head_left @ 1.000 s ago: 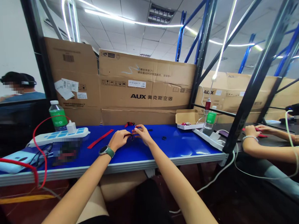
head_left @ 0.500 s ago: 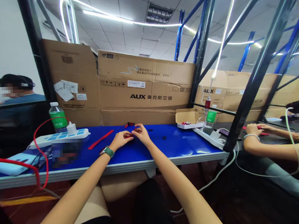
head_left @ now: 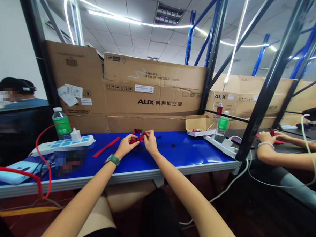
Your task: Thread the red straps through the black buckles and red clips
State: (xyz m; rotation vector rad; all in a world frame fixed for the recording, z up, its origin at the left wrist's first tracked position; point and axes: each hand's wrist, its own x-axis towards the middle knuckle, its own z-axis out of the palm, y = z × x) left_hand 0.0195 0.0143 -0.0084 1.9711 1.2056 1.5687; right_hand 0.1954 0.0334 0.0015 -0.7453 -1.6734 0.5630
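Between my two hands, just above the blue tabletop (head_left: 160, 162), is a red strap (head_left: 141, 137) bent into a loop, with small dark parts on it. My left hand (head_left: 126, 146), with a green watch band at the wrist, pinches its left side. The fingers of my right hand (head_left: 150, 141) are closed on its right side. Just behind my hands lies a black buckle (head_left: 138, 131) with a bit of red strap. A flat red strap (head_left: 106, 147) rests left of my left hand. Right of my right hand lie a black ring-like piece (head_left: 173, 145) and a small dark piece (head_left: 159, 137).
At left stand a power strip (head_left: 87, 140), a water bottle (head_left: 61, 124) and a light blue power bank (head_left: 16, 172). Cardboard (head_left: 156, 90) walls the back. An open small box (head_left: 199, 129) sits back right, near a metal post (head_left: 263, 79). A co-worker's hands (head_left: 267, 138) are further right.
My hands have turned and drawn slightly apart, so more of the red strap shows between them. The loose pieces on the table have stayed put.
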